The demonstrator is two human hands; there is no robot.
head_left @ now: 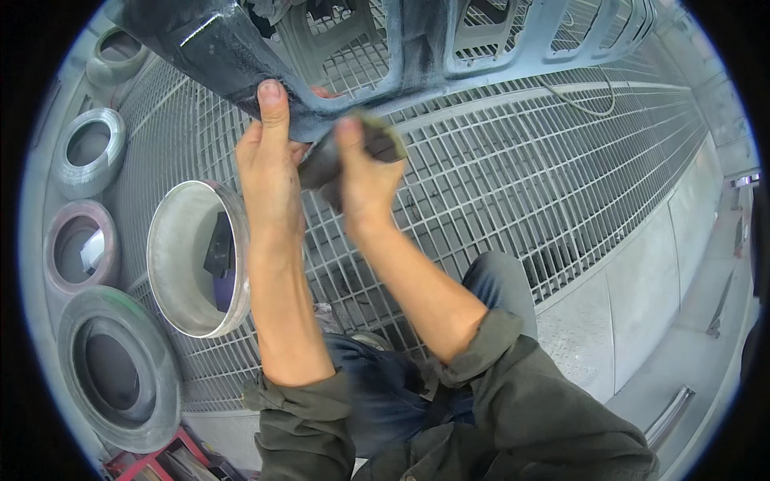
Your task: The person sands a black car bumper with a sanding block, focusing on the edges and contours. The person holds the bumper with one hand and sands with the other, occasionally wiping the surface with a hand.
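A grey-blue panel (417,76) with cut-out openings and dark smudges spans the top of the view. Its lower left corner is gripped by my left hand (271,160), thumb on the near face and fingers partly behind the edge. Just to the right, my right hand (370,178) is closed around a dark sanding pad (383,143) with a yellow-green rim, held against or very near the panel's lower edge. Motion blurs the right hand and the pad, so exact contact cannot be told.
Below lies a metal floor grating (481,184). To the left stands a white round tub (164,264) with dark items inside. Several ring-shaped pieces, such as a grey one (164,385), line the left side. A red rack (152,465) sits lower left; a hose (589,111) lies far right.
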